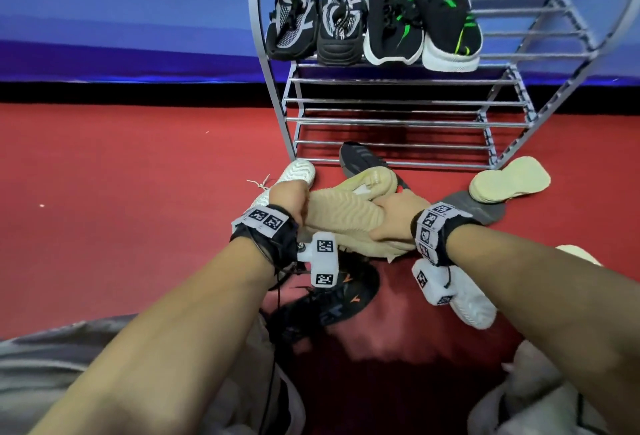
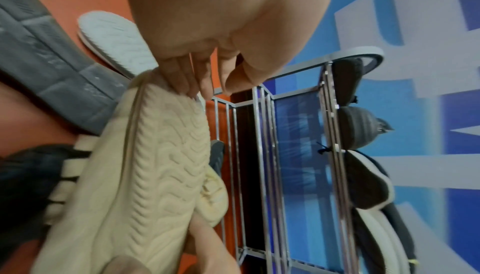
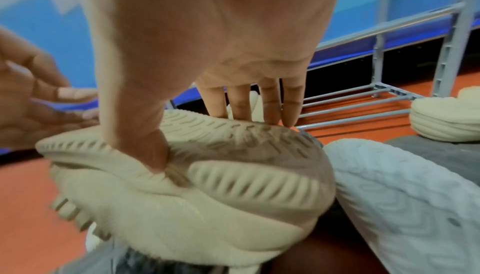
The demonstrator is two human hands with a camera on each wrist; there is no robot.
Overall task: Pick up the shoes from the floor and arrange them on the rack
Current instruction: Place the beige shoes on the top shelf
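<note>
The right hand has its thumb pressed into the side of a cream sneaker, and its four fingers curl over the bumpy sole, so it holds this shoe. The left hand is at the other end of the same shoe. In the left wrist view its fingertips touch the edge of the sole, bent a little, but I cannot tell if they really grip it. The shoe is sole-up, in the middle of the head picture, just in front of the rack's lowest bars.

The shoe rack stands at the upper middle. Four shoes already sit on its top shelf: two black and grey sneakers on the left and two black and green sneakers next to them. The shelves under them hold no shoes, as far as I can see. So a part of the job looks done and most is left.

On the red floor more shoes wait: the other cream sneaker, sole-up at the right by the rack's foot; a dark grey shoe poking out behind the held one; a white shoe by the left hand; another white shoe under the right wrist; and a black shoe with orange marks lower down. The shoes lie close together, so the pile could snag the lift.
</note>
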